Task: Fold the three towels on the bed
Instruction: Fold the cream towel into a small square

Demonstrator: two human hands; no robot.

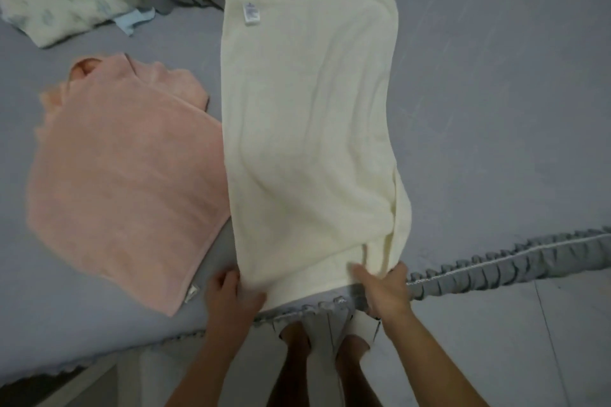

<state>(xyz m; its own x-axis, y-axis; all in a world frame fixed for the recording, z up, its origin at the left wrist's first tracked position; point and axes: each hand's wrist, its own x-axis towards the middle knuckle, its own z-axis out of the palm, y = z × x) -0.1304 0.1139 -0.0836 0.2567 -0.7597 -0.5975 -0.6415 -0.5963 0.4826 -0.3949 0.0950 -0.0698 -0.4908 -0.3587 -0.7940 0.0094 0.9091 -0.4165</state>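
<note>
1. The cream towel [307,129] is spread lengthwise on the bed [496,92], overlapping the pink towel [125,182].
2. Its near corners are pinched by the left hand [231,294] and, seemingly, the right hand [383,287].

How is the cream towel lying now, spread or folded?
Spread lengthwise: the cream towel lies flat, label up, right hand bunching its near right corner.

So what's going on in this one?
A person is folding towels on a grey bed. Both hands grip the near edge of a cream towel lying lengthwise: left hand at one corner, right hand at the other. A pink towel lies beside it, partly tucked under its left edge.
</note>
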